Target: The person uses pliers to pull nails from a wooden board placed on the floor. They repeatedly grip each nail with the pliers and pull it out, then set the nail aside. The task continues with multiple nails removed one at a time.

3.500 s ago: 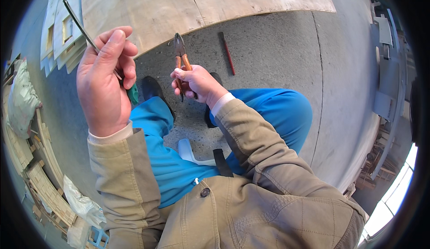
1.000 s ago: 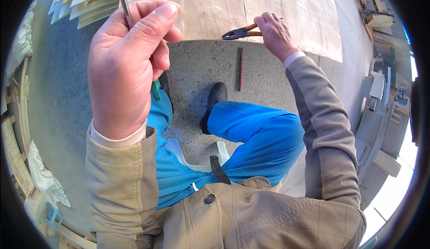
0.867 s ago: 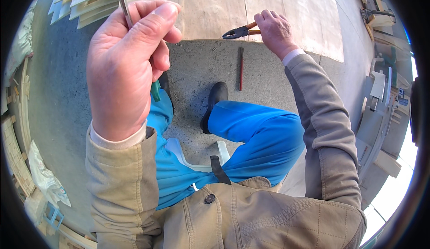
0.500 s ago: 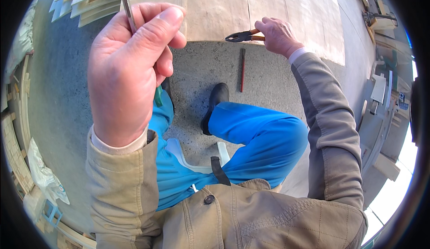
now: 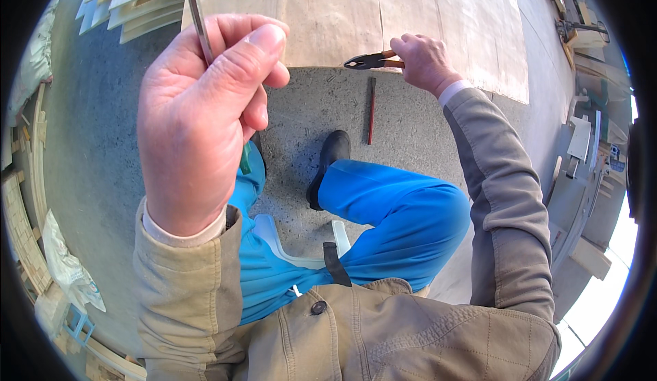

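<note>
Raised close at the left, my left hand (image 5: 198, 121) is closed round a green-handled tool (image 5: 197, 15) with a thin metal shaft. Its shaft points up past my thumb, and a bit of the green handle shows below my fingers; the tip is out of view. Farther off on the right, my right hand (image 5: 426, 62) grips pliers (image 5: 369, 61) by their orange-brown handles. Their dark jaws point left, over the near edge of a plywood sheet (image 5: 328, 18). On the concrete floor below the pliers lies a slim red stick-like tool (image 5: 371, 117) with a dark end.
Cut pale boards (image 5: 147, 4) are stacked at the far left. A white sack (image 5: 68, 264) and timber pieces line the left side. More boards and metal parts (image 5: 582, 141) stand along the right. Below me shows a white plastic seat (image 5: 270, 234) between my blue-trousered legs.
My left hand has shifted slightly down and right with its tool. My right hand has dropped a little, still gripping the pliers.
</note>
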